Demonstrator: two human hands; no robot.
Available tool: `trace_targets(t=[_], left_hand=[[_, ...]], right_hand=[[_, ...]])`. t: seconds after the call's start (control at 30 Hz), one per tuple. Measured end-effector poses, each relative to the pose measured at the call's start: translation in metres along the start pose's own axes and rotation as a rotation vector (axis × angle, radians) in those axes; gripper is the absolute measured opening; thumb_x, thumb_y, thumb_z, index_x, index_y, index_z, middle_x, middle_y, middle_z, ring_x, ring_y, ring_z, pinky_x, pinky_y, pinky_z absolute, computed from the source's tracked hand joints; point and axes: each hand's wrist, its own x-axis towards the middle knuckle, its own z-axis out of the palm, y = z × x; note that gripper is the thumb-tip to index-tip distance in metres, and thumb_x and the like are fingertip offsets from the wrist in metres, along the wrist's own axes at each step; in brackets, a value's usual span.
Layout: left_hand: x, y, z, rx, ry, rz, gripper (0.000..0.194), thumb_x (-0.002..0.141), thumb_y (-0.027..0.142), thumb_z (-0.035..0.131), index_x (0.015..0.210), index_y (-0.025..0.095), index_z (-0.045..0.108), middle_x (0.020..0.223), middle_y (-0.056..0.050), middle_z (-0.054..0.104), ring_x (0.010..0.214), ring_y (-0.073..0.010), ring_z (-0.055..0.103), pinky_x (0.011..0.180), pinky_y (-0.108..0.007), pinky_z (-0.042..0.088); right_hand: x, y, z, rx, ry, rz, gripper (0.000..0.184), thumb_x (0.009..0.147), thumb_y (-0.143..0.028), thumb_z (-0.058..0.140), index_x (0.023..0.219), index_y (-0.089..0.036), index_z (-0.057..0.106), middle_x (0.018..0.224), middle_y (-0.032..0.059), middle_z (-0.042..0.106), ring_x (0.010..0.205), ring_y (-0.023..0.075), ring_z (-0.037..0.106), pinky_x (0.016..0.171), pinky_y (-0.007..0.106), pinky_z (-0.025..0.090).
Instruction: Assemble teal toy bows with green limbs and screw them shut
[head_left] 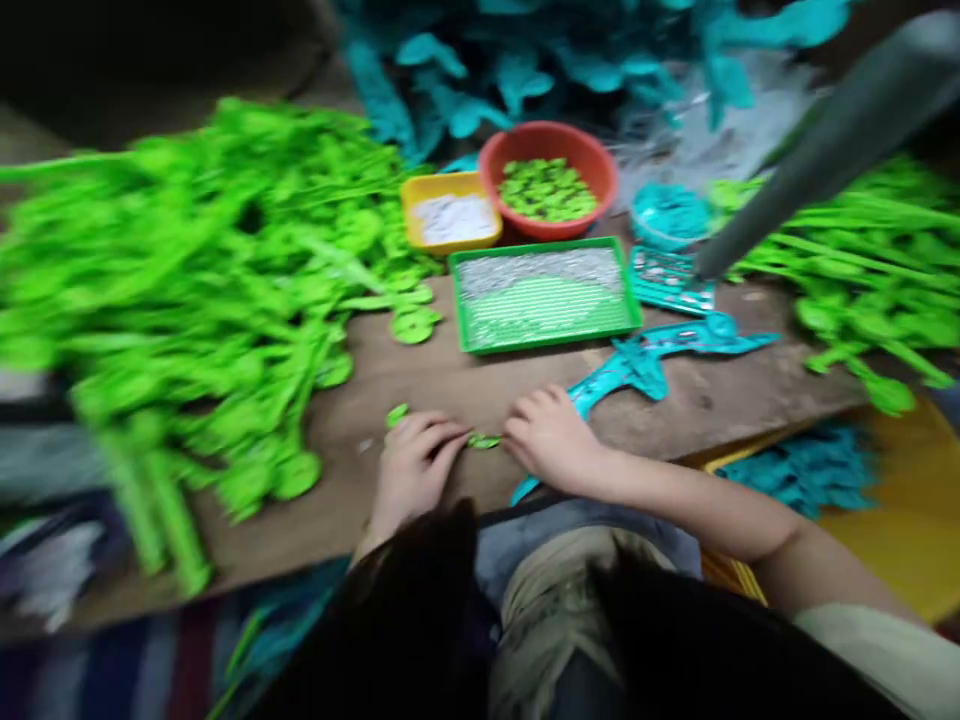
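A small green plastic piece [484,440] lies low over the bench between my two hands. My left hand [416,462] pinches its left end, thumb and fingers together. The curled fingers of my right hand [559,440] are closed at its right end; the grip itself is partly hidden. Another bit of green plastic [397,414] shows just behind my left hand. A long teal plastic part [637,360] with small metal bits on it runs under or behind my right hand, and its tip reappears near the bench edge.
Green plastic parts are heaped at left [187,270] and right [885,260]. Behind stand a green tray [547,345] of metal pins, a yellow tray [451,245], a red bowl [547,228] of green pieces and a teal tub [670,215]. A grey pole [817,150] slants in.
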Motion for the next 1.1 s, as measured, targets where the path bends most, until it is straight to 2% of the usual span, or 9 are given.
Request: trace_targets(t=[0.1, 0.2, 0.47, 0.63, 0.73, 0.9, 0.97, 1.1], left_hand=[[0.002, 0.011, -0.003, 0.000, -0.040, -0.068, 0.017, 0.091, 0.030, 0.057, 0.086, 0.023, 0.072, 0.093, -0.003, 0.067, 0.092, -0.0175, 0.061, 0.088, -0.034, 0.042], [0.000, 0.014, -0.004, 0.004, -0.043, -0.100, 0.013, 0.090, 0.028, 0.060, 0.087, 0.023, 0.072, 0.093, -0.002, 0.068, 0.094, -0.0171, 0.060, 0.090, -0.035, 0.039], [-0.004, 0.015, -0.003, -0.003, -0.043, -0.105, 0.012, 0.090, 0.027, 0.060, 0.088, 0.022, 0.071, 0.096, -0.002, 0.067, 0.097, -0.0166, 0.059, 0.092, -0.036, 0.037], [-0.005, 0.014, -0.001, -0.009, -0.025, -0.107, 0.012, 0.090, 0.027, 0.060, 0.087, 0.022, 0.071, 0.095, -0.002, 0.067, 0.098, -0.0171, 0.059, 0.092, -0.036, 0.037], [-0.006, 0.013, 0.000, -0.009, -0.021, -0.108, 0.011, 0.090, 0.026, 0.061, 0.087, 0.022, 0.071, 0.095, -0.002, 0.067, 0.097, -0.0170, 0.059, 0.092, -0.036, 0.037], [-0.006, 0.014, 0.000, -0.002, -0.040, -0.114, 0.011, 0.090, 0.025, 0.060, 0.088, 0.022, 0.071, 0.097, -0.002, 0.067, 0.098, -0.0167, 0.058, 0.091, -0.035, 0.037], [-0.006, 0.014, -0.001, -0.003, -0.036, -0.110, 0.011, 0.090, 0.024, 0.060, 0.088, 0.022, 0.071, 0.096, -0.002, 0.067, 0.097, -0.0164, 0.059, 0.091, -0.035, 0.037], [-0.005, 0.015, -0.003, 0.007, -0.029, -0.096, 0.011, 0.090, 0.026, 0.061, 0.087, 0.021, 0.070, 0.094, -0.002, 0.067, 0.095, -0.0163, 0.059, 0.090, -0.035, 0.038]], right_hand=[[-0.007, 0.004, 0.012, 0.035, 0.137, -0.058, 0.016, 0.093, -0.027, 0.051, 0.087, -0.019, 0.064, 0.094, 0.0045, 0.067, 0.090, 0.0194, 0.053, 0.095, 0.041, 0.031], [-0.008, 0.006, 0.018, 0.106, 0.189, -0.105, 0.011, 0.092, -0.025, 0.053, 0.089, -0.019, 0.062, 0.097, 0.0028, 0.068, 0.092, 0.0179, 0.055, 0.101, 0.040, 0.028], [-0.003, 0.003, 0.012, 0.190, 0.092, 0.001, 0.006, 0.088, -0.024, 0.059, 0.087, -0.019, 0.062, 0.099, 0.0039, 0.066, 0.098, 0.0201, 0.058, 0.104, 0.042, 0.029], [0.004, 0.000, 0.012, 0.198, 0.046, 0.008, 0.006, 0.087, -0.021, 0.057, 0.083, -0.018, 0.061, 0.100, 0.0046, 0.066, 0.099, 0.0200, 0.058, 0.106, 0.044, 0.028], [0.007, 0.002, 0.011, 0.150, 0.061, -0.066, 0.009, 0.088, -0.020, 0.054, 0.083, -0.019, 0.061, 0.100, 0.0049, 0.067, 0.097, 0.0197, 0.057, 0.107, 0.044, 0.028], [0.005, 0.005, 0.008, 0.040, 0.071, -0.270, 0.012, 0.091, -0.019, 0.051, 0.088, -0.020, 0.063, 0.104, 0.0032, 0.068, 0.099, 0.0197, 0.055, 0.110, 0.045, 0.022], [0.003, 0.005, 0.008, 0.030, 0.065, -0.243, 0.013, 0.092, -0.022, 0.051, 0.088, -0.021, 0.063, 0.102, 0.0022, 0.068, 0.099, 0.0199, 0.055, 0.110, 0.045, 0.021], [0.000, 0.005, 0.008, 0.066, 0.043, -0.073, 0.012, 0.091, -0.027, 0.054, 0.087, -0.018, 0.061, 0.094, 0.0037, 0.068, 0.093, 0.0200, 0.056, 0.106, 0.041, 0.027]])
